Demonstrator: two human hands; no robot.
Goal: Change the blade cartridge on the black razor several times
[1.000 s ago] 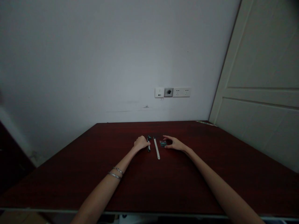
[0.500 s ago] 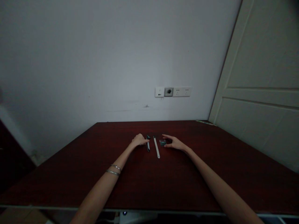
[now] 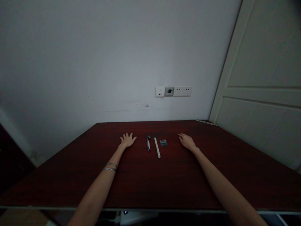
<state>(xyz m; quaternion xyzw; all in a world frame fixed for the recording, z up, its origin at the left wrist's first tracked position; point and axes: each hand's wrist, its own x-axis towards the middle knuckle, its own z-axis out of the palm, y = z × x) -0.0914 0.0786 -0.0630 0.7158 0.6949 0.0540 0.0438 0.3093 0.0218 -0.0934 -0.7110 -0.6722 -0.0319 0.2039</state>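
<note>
My left hand [image 3: 127, 140] lies palm down on the dark red table, fingers spread, holding nothing. Just right of it is a razor [image 3: 149, 143] with a dark head and a pale and dark handle. Beside the razor, a long thin white strip [image 3: 157, 147] with a dark far end and a small hole at its near end lies slightly slanted. A small clear case [image 3: 163, 142] with something dark green inside rests to the right of the strip. Farther right, my right hand [image 3: 187, 141] is flat on the table, fingers stretched out, with nothing in it.
The dark red table [image 3: 145, 182] reaches back to a pale wall. A row of wall sockets [image 3: 173, 91] sits above its far edge. A white panelled door [image 3: 261, 103] stands along the right side. A thin patterned strip [image 3: 206, 122] lies at the far right corner.
My left hand has let go of the razor, moved left and spread its fingers. My right hand has left the clear case and moved right. The three things stay on the table.
</note>
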